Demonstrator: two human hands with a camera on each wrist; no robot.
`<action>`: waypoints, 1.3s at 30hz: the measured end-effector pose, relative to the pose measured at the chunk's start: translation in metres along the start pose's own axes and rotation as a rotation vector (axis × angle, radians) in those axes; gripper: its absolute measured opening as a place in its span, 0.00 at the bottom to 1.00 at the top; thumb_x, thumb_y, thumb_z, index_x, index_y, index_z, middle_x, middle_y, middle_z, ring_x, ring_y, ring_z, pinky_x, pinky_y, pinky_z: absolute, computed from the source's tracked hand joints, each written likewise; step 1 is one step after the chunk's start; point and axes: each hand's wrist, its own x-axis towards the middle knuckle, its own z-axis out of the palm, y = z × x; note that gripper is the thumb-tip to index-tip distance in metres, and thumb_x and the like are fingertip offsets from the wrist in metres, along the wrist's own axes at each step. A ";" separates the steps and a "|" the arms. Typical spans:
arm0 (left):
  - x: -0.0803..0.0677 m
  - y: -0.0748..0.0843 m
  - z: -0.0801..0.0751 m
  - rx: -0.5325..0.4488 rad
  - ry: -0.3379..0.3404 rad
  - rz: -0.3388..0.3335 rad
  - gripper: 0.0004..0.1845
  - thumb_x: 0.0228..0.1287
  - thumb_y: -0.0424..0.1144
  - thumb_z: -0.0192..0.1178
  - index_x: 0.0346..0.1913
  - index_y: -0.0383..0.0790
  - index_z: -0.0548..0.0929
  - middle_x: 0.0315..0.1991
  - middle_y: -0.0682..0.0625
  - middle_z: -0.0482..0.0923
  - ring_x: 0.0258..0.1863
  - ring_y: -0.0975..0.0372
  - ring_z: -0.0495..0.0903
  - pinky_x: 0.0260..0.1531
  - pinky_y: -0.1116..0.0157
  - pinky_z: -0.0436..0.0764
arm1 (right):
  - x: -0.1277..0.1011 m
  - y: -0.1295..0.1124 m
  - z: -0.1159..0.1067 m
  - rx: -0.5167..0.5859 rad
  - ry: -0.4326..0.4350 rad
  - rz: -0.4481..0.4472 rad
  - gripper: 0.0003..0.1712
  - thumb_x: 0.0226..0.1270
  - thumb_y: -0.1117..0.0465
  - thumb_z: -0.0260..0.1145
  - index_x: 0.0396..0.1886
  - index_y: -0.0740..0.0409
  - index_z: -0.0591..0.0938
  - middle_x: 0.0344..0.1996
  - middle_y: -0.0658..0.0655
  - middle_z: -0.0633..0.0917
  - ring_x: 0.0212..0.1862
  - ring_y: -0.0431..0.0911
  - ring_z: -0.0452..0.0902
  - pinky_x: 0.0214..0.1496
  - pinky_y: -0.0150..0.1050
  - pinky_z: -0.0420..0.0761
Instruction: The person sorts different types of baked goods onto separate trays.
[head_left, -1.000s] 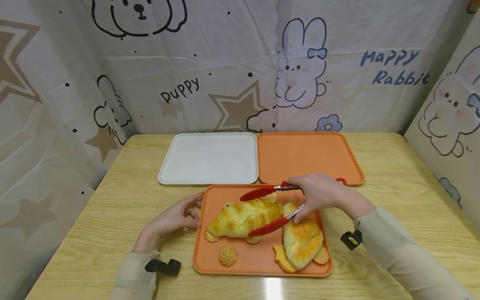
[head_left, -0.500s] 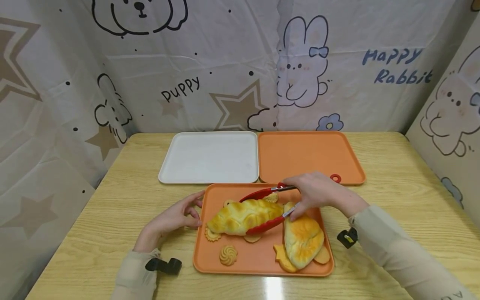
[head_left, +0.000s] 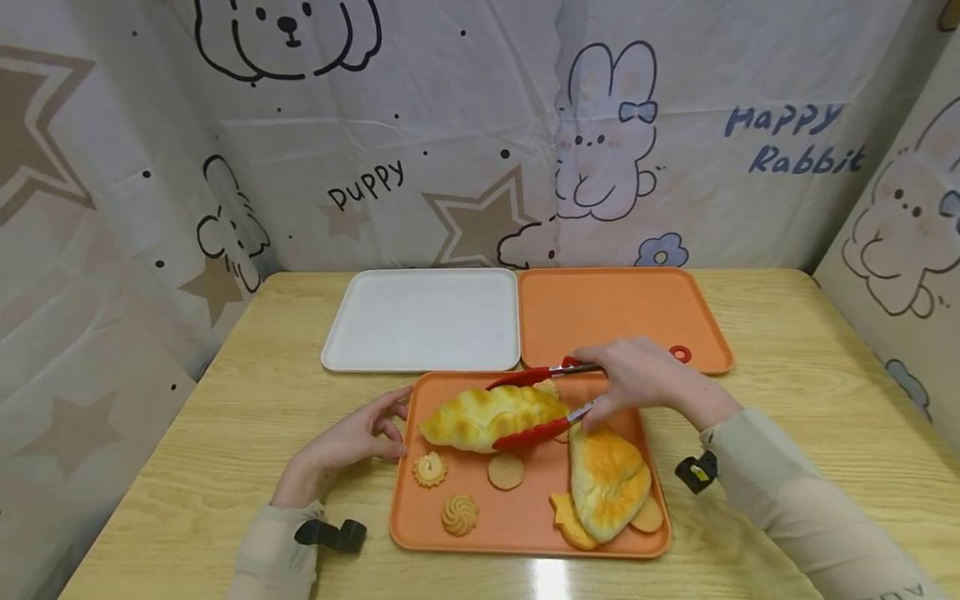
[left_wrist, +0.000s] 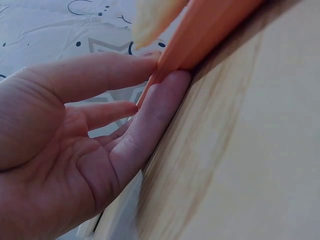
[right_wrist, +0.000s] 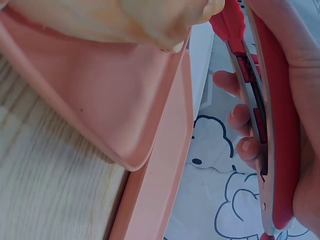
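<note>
Right hand [head_left: 637,379] squeezes red tongs [head_left: 536,408] round the long bread loaf [head_left: 491,414], lifted just off the near orange tray's [head_left: 525,521] far edge; left hand [head_left: 352,437], fingers relaxed, steadies its left rim; next probably needs steady squeeze, level carry.
</note>
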 end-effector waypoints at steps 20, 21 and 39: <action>0.000 -0.003 -0.001 -0.043 -0.020 0.019 0.47 0.52 0.28 0.63 0.72 0.43 0.47 0.55 0.38 0.57 0.36 0.60 0.72 0.33 0.67 0.80 | 0.018 0.014 -0.006 0.005 0.130 0.086 0.44 0.34 0.31 0.71 0.50 0.52 0.77 0.37 0.52 0.84 0.29 0.44 0.76 0.25 0.38 0.74; 0.000 -0.003 -0.001 -0.037 -0.020 0.021 0.47 0.52 0.28 0.63 0.72 0.42 0.47 0.54 0.38 0.57 0.36 0.60 0.72 0.33 0.66 0.80 | 0.019 0.014 -0.006 0.006 0.136 0.088 0.43 0.34 0.32 0.71 0.50 0.52 0.77 0.38 0.52 0.84 0.30 0.44 0.77 0.25 0.38 0.74; 0.002 -0.005 -0.001 -0.011 -0.017 0.020 0.46 0.53 0.30 0.64 0.71 0.43 0.48 0.55 0.37 0.56 0.36 0.60 0.73 0.32 0.67 0.79 | 0.054 0.018 -0.008 0.065 0.091 0.196 0.44 0.44 0.36 0.69 0.54 0.61 0.71 0.40 0.60 0.82 0.37 0.51 0.79 0.37 0.47 0.79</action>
